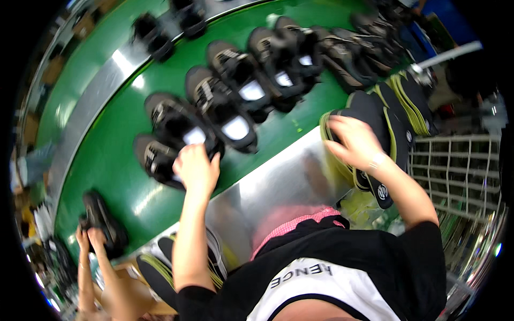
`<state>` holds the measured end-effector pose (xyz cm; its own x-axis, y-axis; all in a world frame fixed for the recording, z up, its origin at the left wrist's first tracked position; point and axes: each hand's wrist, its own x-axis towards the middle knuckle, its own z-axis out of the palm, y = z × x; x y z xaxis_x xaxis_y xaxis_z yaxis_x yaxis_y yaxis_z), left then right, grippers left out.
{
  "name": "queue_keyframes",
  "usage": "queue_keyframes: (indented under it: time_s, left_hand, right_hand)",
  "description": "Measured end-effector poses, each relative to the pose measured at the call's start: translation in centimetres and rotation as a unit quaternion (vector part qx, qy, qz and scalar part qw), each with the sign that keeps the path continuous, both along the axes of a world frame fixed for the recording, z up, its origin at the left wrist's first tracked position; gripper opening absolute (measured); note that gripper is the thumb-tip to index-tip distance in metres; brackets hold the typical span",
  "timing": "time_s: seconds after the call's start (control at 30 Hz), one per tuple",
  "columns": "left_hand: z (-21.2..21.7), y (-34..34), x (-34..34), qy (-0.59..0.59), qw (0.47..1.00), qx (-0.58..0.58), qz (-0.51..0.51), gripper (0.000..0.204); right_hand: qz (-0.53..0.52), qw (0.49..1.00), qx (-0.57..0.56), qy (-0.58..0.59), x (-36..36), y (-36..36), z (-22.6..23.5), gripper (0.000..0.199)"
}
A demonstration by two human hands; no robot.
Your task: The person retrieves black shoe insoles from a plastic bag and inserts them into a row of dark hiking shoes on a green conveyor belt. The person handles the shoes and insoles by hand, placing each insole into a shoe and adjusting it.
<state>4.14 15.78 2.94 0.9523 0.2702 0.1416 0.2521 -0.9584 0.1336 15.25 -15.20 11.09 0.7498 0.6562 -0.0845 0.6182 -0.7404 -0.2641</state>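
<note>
My left hand [197,167] reaches over the heel end of the nearest dark grey shoe [150,152] of a row. Its fingers are bent into the shoe's opening, their tips hidden. Beside it stands another dark shoe with a white patch inside [194,136]. My right hand [354,142], a little blurred, is at the edge of a stack of black insoles [369,109] with yellow-green rims. Its fingers curl over the stack's left edge, with the thumb lower down; how many insoles it grips cannot be made out.
Several more dark shoes [235,67] line the green belt [289,120]. A metal ledge [262,184] runs along its near side. More insoles [155,270] lie by my left forearm. A white wire rack [455,171] stands right. At lower left, another person's hands [90,238] hold a shoe [104,222].
</note>
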Motion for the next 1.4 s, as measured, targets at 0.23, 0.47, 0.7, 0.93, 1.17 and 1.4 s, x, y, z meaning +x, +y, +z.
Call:
queue_keyframes:
  time_s: [0.23,0.47,0.7,0.93,1.17,1.4]
  left_hand:
    - [0.0,-1.2,-0.4,0.052,0.96,-0.23,0.153,0.057]
    - [-0.4,-1.7,-0.4,-0.005,0.947,-0.315,0.063,0.023]
    - [-0.7,-8.7,6.7,-0.022,0.957,-0.288,0.022,0.027]
    - [0.6,-7.6,7.5,0.06,0.967,-0.245,-0.021,0.036]
    - [2.1,-12.2,-5.1,-0.187,0.972,-0.141,0.032,0.036]
    - [-0.7,-21.6,-25.9,-0.3,0.885,-0.2,0.294,0.014]
  right_hand:
    - [-0.047,0.995,-0.023,-0.08,4.6,19.7,-10.5,0.055]
    - [0.032,0.999,-0.003,0.036,6.5,16.4,-8.7,0.043]
    - [0.011,0.997,-0.07,-0.02,16.8,9.4,-8.4,0.027]
    - [-0.03,0.989,-0.146,0.019,16.4,10.6,-5.8,0.053]
    - [0.15,0.986,-0.071,0.002,19.2,7.4,-11.3,0.068]
    - [0.335,0.93,-0.032,-0.15,18.7,7.0,-6.5,0.038]
